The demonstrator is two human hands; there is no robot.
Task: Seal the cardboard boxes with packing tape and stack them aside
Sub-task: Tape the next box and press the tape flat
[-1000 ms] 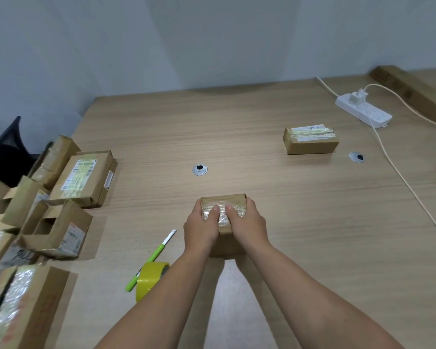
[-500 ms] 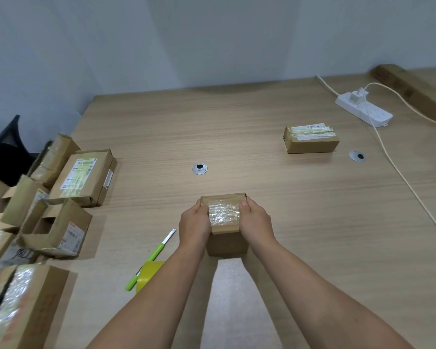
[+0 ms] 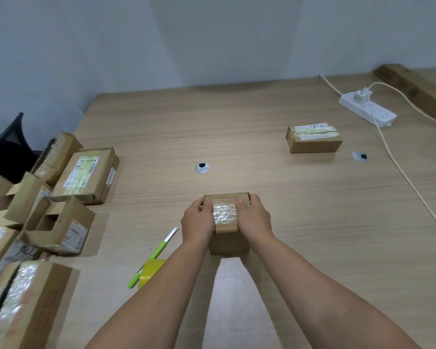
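A small cardboard box stands on the wooden table in front of me, with shiny clear tape across its top. My left hand grips its left side and my right hand grips its right side, thumbs resting on the top edges. A yellow tape roll lies near my left forearm, partly hidden by it. A taped box with a label sits apart at the far right.
A green-handled cutter lies beside the tape roll. Several cardboard boxes, some with open flaps, crowd the table's left edge. A white power strip and its cable run along the right. Two round grommets sit in the tabletop.
My hands slid apart from the taped middle of the box top to its left and right sides. The box stays in place.
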